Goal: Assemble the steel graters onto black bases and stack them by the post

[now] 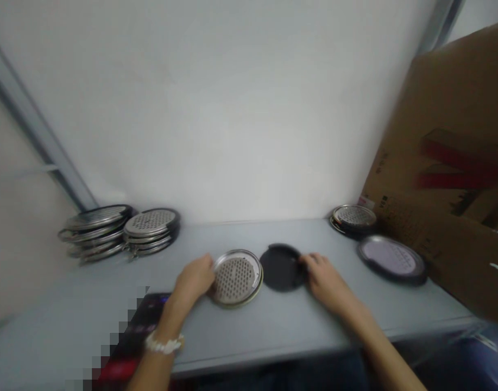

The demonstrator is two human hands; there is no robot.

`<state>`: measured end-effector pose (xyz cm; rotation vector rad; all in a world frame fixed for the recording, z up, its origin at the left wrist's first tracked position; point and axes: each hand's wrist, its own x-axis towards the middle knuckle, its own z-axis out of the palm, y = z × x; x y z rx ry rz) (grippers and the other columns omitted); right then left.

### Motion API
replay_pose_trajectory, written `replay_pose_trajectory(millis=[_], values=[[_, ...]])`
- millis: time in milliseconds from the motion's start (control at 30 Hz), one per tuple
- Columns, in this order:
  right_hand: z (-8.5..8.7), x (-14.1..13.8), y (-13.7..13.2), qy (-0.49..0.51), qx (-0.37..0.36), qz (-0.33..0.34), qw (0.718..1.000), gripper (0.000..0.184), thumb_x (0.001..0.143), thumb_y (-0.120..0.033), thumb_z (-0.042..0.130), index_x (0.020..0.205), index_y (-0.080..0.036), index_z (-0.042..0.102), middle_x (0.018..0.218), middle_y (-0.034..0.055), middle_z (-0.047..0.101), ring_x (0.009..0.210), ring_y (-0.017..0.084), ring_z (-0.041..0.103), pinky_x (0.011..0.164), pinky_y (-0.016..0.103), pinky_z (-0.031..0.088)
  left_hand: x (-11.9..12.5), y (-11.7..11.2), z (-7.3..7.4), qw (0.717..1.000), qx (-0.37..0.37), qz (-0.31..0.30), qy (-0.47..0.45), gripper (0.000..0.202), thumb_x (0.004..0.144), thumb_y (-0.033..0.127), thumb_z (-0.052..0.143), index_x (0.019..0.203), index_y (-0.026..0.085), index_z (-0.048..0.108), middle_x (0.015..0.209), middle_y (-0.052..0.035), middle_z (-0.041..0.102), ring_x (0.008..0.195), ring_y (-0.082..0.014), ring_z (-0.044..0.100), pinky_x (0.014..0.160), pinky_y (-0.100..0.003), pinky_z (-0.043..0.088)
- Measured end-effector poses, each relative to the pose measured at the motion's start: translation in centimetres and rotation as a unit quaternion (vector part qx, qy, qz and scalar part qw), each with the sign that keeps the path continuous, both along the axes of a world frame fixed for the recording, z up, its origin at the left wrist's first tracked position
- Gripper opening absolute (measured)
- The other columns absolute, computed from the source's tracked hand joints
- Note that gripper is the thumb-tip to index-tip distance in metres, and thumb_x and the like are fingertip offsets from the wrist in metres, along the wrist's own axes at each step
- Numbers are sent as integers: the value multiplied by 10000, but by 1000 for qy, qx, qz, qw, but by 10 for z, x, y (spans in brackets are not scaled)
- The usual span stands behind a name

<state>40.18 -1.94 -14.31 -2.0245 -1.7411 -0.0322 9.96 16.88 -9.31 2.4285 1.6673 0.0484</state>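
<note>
My left hand [195, 278] pinches the left rim of a round metal grater [234, 279], a silver disc with rows of holes across its face. Some of its fingers are hidden behind the rim. Just right of the grater, nearly touching it, is a round black plastic tray [282, 267]. The fingers of my right hand [325, 281] close on the tray's right edge. Both round pieces are near the middle of the grey table, and the picture is somewhat blurred.
Two stacks of round graters [151, 225] with black parts stand at the back left. Another small grater stack [354, 217] and a pale disc on a black base [391, 258] lie at the right, beside a large cardboard box [448, 179]. A white wall [249, 108] rises behind.
</note>
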Motion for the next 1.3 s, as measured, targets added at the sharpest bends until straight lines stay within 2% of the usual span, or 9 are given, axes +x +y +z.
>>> replay_pose_trajectory(millis=[233, 400, 567, 667, 767, 867, 1000, 1133, 1300], values=[[-7, 30, -4, -55, 12, -89, 994, 578, 783, 16, 424, 1299, -156, 619, 1331, 166, 626, 1190, 309, 591, 1030, 448, 471, -5, 6, 2, 1000, 3, -15, -27, 265, 927, 141, 432, 1034, 177, 671, 1008, -120, 769, 948, -239, 706, 754, -293, 444], [-7, 24, -2, -19, 30, -61, 998, 392, 943, -147, 432, 1287, -140, 619, 1319, 178, 621, 1185, 307, 599, 1046, 468, 484, -4, 3, 5, 997, 25, -36, -60, 256, 959, 166, 406, 1043, 166, 648, 1022, -119, 762, 962, -252, 697, 774, -305, 442], [-12, 22, 3, -5, 63, -42, 997, 479, 889, -33, 383, 1286, -168, 614, 1387, 162, 582, 1273, 288, 558, 1088, 490, 464, -1, -4, 17, 993, 2, -47, -105, 238, 960, 174, 410, 1008, 169, 643, 1002, -101, 763, 930, -229, 706, 762, -281, 457], [-3, 15, 4, 13, 117, -44, 992, 434, 914, -105, 442, 1309, -207, 590, 1348, 147, 599, 1278, 307, 544, 1098, 542, 448, 5, -13, 23, 988, -19, -57, -142, 241, 958, 186, 401, 1007, 173, 637, 929, -79, 763, 806, -212, 711, 712, -278, 470], [17, -3, 1, 74, 136, 3, 988, 375, 964, -228, 479, 1329, -237, 564, 1340, 121, 603, 1257, 282, 561, 1105, 504, 452, 18, -30, 25, 977, -65, -86, -185, 253, 951, 181, 390, 985, 181, 640, 853, -48, 753, 694, -192, 693, 670, -278, 482], [35, -21, -4, 132, 118, 63, 982, 351, 968, -215, 459, 1295, -232, 587, 1312, 102, 631, 1238, 249, 582, 1096, 448, 457, 36, -54, 21, 963, -97, -147, -203, 277, 935, 151, 391, 954, 201, 663, 831, -34, 751, 707, -187, 697, 666, -274, 489], [44, -29, -12, 168, 41, 134, 976, 399, 905, -98, 431, 1211, -225, 654, 1199, 86, 700, 1129, 233, 645, 1018, 400, 492, 52, -76, 13, 970, -77, -181, -141, 285, 931, 119, 404, 944, 199, 677, 826, -55, 750, 742, -197, 711, 673, -278, 472], [40, -30, -16, 165, -5, 119, 979, 379, 915, -88, 423, 1147, -220, 692, 1132, 82, 726, 1071, 235, 662, 971, 378, 497, 60, -79, 8, 976, -84, -172, -101, 286, 939, 102, 405, 1014, 176, 671, 859, -89, 751, 799, -222, 724, 700, -294, 468], [20, -34, -5, 118, 0, 76, 990, 233, 952, -183, 502, 1085, -195, 693, 1150, 122, 690, 1083, 271, 632, 990, 411, 479, 70, -80, 5, 978, -27, -170, -119, 278, 995, 166, 402, 1066, 164, 671, 1048, -135, 743, 1018, -250, 696, 878, -323, 466]])
